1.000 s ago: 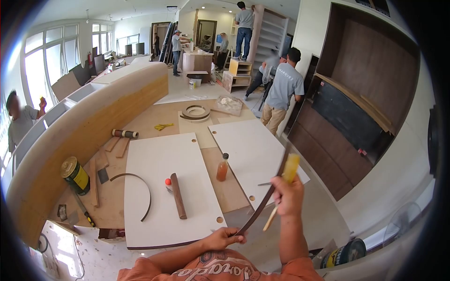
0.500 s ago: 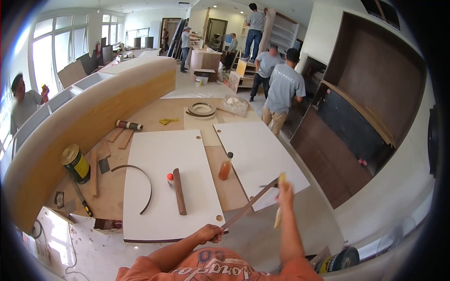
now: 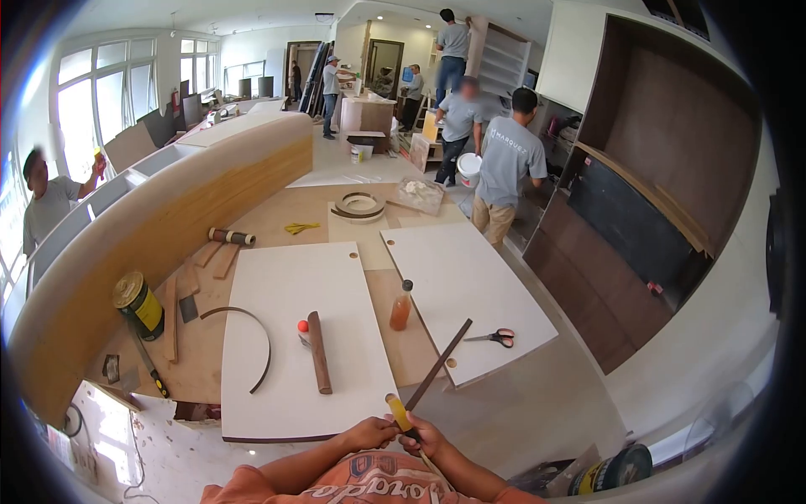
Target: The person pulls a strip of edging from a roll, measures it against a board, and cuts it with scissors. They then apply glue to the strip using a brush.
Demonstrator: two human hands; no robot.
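Note:
My left hand (image 3: 374,433) is closed on the lower end of a dark flexible strip (image 3: 441,363), in front of my shirt. Close beside it, my right hand (image 3: 426,438) grips a yellow-headed brush (image 3: 398,412) against the strip's lower part. The strip slants up and right, its far end above the right white panel (image 3: 470,294). Scissors (image 3: 495,337) lie on that panel. On the left white panel (image 3: 294,277) are a curved dark strip (image 3: 267,336), a dark wooden piece (image 3: 319,353) and a red ball-shaped item (image 3: 303,326). A bottle of orange liquid (image 3: 400,307) stands between the panels.
A can (image 3: 138,307), a handled tool (image 3: 151,365) and wood offcuts (image 3: 171,319) lie at the left by a curved wooden wall (image 3: 185,202). Rolled strip (image 3: 359,207) sits behind. Several people are about; one (image 3: 460,126) carries a white bucket (image 3: 468,168). Another can (image 3: 617,470) is low right.
My right hand has moved down and left with the brush, close to my left hand. The scissors now show fully. At the back, a person has come forward with a bucket.

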